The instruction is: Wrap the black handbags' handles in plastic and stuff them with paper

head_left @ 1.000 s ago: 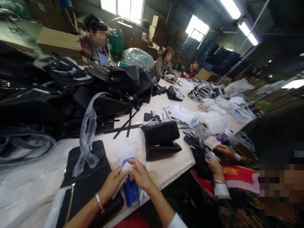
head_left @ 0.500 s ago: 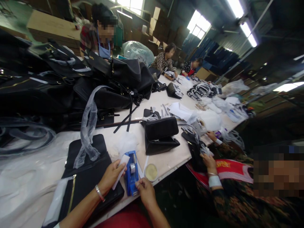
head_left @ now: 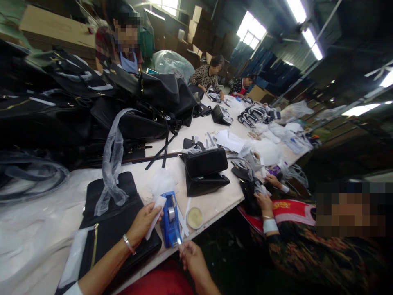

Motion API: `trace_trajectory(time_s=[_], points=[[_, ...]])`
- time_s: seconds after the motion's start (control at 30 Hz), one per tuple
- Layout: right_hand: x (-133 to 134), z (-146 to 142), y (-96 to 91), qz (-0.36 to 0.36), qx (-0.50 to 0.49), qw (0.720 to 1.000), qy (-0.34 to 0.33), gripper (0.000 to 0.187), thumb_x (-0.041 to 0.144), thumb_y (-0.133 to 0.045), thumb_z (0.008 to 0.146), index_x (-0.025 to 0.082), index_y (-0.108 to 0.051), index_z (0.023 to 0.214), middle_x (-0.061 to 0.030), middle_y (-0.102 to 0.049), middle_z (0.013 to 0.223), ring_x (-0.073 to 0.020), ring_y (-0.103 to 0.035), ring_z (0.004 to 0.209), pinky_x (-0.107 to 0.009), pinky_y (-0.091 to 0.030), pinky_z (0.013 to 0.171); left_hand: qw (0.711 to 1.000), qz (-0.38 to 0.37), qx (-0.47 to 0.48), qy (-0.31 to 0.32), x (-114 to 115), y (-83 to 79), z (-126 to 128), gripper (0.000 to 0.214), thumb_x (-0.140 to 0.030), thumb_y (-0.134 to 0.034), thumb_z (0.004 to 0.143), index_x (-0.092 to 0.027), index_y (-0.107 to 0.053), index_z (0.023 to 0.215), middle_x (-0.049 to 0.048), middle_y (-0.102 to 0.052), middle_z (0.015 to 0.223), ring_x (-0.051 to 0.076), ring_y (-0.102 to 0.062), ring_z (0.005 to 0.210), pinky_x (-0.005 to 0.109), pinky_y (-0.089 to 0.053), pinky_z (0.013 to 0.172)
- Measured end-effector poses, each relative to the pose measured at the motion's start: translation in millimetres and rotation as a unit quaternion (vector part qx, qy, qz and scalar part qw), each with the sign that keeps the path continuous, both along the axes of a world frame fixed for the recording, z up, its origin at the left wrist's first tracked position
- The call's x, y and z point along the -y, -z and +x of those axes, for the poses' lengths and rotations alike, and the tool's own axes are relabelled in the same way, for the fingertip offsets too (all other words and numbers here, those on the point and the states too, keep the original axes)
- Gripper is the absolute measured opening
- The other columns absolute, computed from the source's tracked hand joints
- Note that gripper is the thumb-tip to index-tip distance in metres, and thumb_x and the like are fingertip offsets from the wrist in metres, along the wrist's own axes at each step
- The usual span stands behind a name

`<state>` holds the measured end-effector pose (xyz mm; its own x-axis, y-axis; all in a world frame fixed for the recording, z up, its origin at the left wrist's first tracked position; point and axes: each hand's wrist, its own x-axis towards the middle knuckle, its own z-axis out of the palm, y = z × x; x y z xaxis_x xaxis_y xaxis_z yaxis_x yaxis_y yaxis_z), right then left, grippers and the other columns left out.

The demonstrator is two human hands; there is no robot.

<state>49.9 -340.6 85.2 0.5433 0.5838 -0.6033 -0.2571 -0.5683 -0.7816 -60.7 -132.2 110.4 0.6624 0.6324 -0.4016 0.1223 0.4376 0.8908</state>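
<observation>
Right hand (head_left: 192,258) gone from the white strip (head_left: 155,217), drawn back below the blue tape dispenser (head_left: 170,221) — now uncovered

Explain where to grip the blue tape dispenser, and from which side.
Probably pinch the blue tape dispenser across its flat side walls from above: it stands narrow and upright, and the right hand is at its near end.

We've got a pale desk (head_left: 215,205) carrying a blue tape dispenser (head_left: 170,219), a round dish (head_left: 194,217), stacked black wallets (head_left: 205,170) and heaped black bags (head_left: 92,106).
</observation>
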Motion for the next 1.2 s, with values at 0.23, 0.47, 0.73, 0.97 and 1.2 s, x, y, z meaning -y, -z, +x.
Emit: trace_trajectory(time_s=[0.23, 0.47, 0.73, 0.97, 1.2], points=[[2, 2, 10.6, -0.026, 0.006, 1.000, -0.006, 0.037, 0.052, -0.064, 0.070, 0.018, -0.052, 0.065, 0.0042, -0.049, 0.052, -0.0060, -0.036, 0.040, -0.018, -0.029, 0.038, 1.000, -0.021, 0.009, -0.010, 0, -1.9, -1, 0.033, -0.048, -0.058, 0.082, -0.016, -0.062, 0.080, -0.0004, -0.061, 0.070, 0.012, -0.052, 0.059, 0.021, -0.038, 0.055], [0, 10, 11.4, -0.016, 0.068, 0.996, -0.049, 0.020, 0.032, -0.059, 0.071, 0.018, -0.053, 0.059, 0.0039, -0.049, 0.053, -0.0100, -0.042, 0.051, -0.023, -0.033, 0.052, 0.999, -0.041, 0.018, -0.012, 0, 0.1, 1, 0.033, -0.049, -0.061, 0.081, -0.016, -0.062, 0.082, -0.0007, -0.062, 0.072, 0.011, -0.053, 0.058, 0.021, -0.039, 0.056], [2, 24, 31.3, -0.007, 0.034, 0.996, -0.087, 0.012, 0.028, -0.056, 0.062, 0.019, -0.053, 0.056, 0.0032, -0.051, 0.052, -0.0118, -0.044, 0.052, -0.024, -0.031, 0.054, 0.995, -0.074, 0.055, -0.042, 1, 4.5, 6, 0.035, -0.049, -0.064, 0.078, -0.015, -0.060, 0.088, -0.0012, -0.060, 0.067, 0.010, -0.051, 0.053, 0.020, -0.040, 0.052], [-5, 41, 50.4, -0.041, -0.127, 0.984, -0.120, 0.018, 0.034, -0.061, 0.047, 0.018, -0.052, 0.049, -0.0009, -0.055, 0.046, -0.0072, -0.037, 0.035, -0.021, -0.021, 0.040, 0.995, -0.067, 0.065, -0.041, 0, 5.3, 3, 0.038, -0.051, -0.064, 0.078, -0.015, -0.058, 0.088, -0.0001, -0.061, 0.067, 0.011, -0.053, 0.053, 0.021, -0.040, 0.051], [-12, 43, 38.9, -0.031, -0.193, 0.975, -0.102, 0.036, 0.039, -0.078, 0.038, 0.016, -0.052, 0.049, -0.0006, -0.054, 0.047, -0.0054, -0.039, 0.035, -0.019, -0.022, 0.037, 0.994, -0.076, 0.075, -0.036, 2, 7.2, 4, 0.042, -0.050, -0.063, 0.079, -0.014, -0.058, 0.101, -0.0001, -0.062, 0.069, 0.012, -0.054, 0.055, 0.023, -0.041, 0.054]])
